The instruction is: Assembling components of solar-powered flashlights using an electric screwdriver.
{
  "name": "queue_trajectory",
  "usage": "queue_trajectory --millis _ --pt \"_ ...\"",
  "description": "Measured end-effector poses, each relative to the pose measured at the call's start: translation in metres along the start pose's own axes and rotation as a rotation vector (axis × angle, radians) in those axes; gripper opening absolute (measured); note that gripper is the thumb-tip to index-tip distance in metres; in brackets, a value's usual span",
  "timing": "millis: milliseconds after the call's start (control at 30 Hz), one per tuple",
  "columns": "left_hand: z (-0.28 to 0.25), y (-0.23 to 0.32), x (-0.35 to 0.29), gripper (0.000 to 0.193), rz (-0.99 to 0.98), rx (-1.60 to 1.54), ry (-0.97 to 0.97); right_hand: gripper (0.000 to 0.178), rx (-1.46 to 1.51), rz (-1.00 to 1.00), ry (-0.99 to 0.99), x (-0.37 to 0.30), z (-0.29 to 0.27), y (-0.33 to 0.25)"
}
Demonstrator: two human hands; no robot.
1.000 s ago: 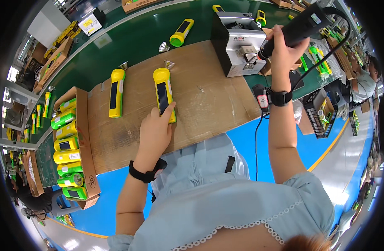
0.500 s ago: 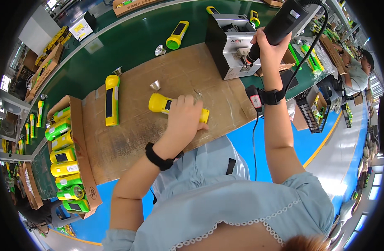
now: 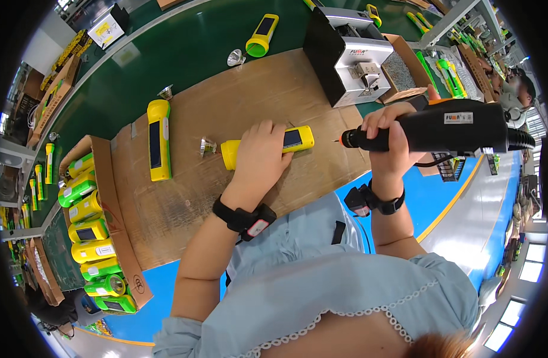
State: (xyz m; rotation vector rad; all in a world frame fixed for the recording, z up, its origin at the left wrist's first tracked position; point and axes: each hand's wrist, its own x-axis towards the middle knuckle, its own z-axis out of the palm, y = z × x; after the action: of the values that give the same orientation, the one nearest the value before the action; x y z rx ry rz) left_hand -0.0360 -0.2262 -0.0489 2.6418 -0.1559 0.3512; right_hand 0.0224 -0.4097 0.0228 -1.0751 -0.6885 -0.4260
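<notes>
My left hand (image 3: 261,156) is wrapped over the middle of a yellow flashlight (image 3: 307,137) lying on the cardboard sheet (image 3: 184,221). The flashlight's dark panel shows to the right of my fingers, its wide head to the left. Beside that head lies a silver reflector (image 3: 208,147); whether a wire joins them I cannot tell. In my right hand (image 3: 391,140) is a black electric screwdriver (image 3: 447,128), held almost level. Its thin tip points left at the flashlight's right end, a short gap apart. Whether a screw sits on the tip is too small to tell.
Beyond my right hand stands a black and silver screw feeder (image 3: 353,68), next to an open carton of screws (image 3: 405,70). Another yellow flashlight (image 3: 159,140) lies left on the cardboard. A carton (image 3: 124,238) packed with flashlights is at far left. A loose reflector (image 3: 236,58) lies farther back.
My right hand has brought the screwdriver from the screw feeder back toward me and swung it level. Under my left hand the flashlight has turned, its right end now higher. The nearby reflector has shifted.
</notes>
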Motion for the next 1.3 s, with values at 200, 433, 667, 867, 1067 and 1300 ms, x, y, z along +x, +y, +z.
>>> queue_trajectory --millis 200,433,667,867,1067,1300 --pt "0.001 -0.001 -0.002 0.046 -0.014 -0.04 0.044 0.077 -0.066 0.094 -0.068 -0.009 0.013 0.012" --pt "0.001 0.0 -0.004 0.046 -0.035 -0.058 0.053 0.068 0.004 0.143 -0.067 -0.016 0.016 0.028" --pt "0.002 -0.002 -0.004 0.056 -0.02 -0.062 0.032 0.058 -0.151 0.211 -0.148 -0.018 0.022 0.039" --pt "0.002 -0.002 -0.002 0.06 -0.015 -0.059 0.039 0.057 -0.035 0.224 -0.124 -0.019 0.018 0.048" --pt "0.003 -0.001 0.0 0.055 -0.008 -0.059 0.05 0.064 -0.041 0.226 -0.137 -0.016 0.017 0.046" --pt "0.0 0.0 -0.003 0.048 -0.037 -0.048 0.022 0.066 -0.063 -0.189 0.035 0.048 -0.013 0.011"
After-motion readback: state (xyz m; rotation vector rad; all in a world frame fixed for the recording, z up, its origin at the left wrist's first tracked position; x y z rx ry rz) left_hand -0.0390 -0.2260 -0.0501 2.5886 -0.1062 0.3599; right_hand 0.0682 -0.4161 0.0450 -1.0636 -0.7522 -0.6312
